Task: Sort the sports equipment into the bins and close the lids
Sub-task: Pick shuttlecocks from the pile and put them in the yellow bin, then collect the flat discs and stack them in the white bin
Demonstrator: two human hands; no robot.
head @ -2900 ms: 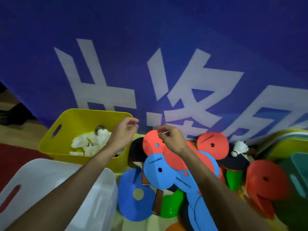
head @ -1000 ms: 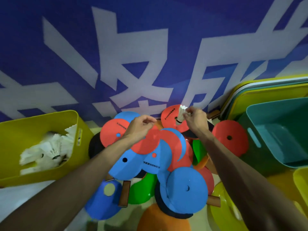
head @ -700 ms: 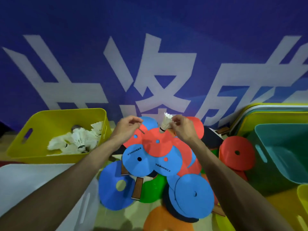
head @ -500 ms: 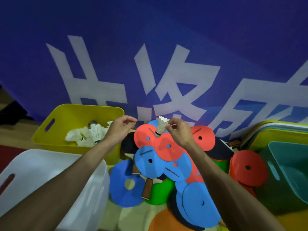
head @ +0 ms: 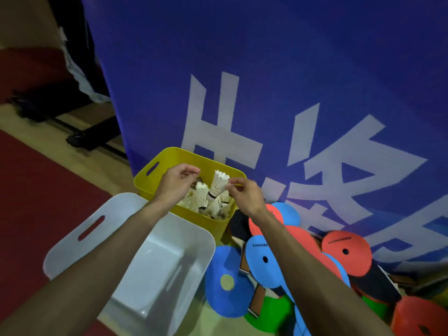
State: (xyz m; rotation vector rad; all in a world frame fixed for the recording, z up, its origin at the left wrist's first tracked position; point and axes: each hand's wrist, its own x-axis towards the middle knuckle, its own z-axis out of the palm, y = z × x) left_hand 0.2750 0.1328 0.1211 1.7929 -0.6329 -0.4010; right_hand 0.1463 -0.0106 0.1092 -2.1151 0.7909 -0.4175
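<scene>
A white feathered shuttlecock [head: 219, 184] is held just above the open yellow plastic bin [head: 206, 223] at the centre of the frame, cork end down, over the heap of other white shuttlecocks [head: 201, 202] lying inside. It is pinched at the rim of its feather skirt by thumb and forefinger of the right grip [head: 244, 197]. The left grip [head: 175, 184] hovers over the same bin with its fingers curled together; whether anything is pinched in it cannot be told. The shuttlecock is judged very light and fragile: the feathers would bend or crush under pressure, so a gentle hold on the skirt, or on the firmer cork base, is advised. A white plastic bin [head: 72, 248] stands at lower left, and red and blue round paddles [head: 265, 259] are piled at lower right.
</scene>
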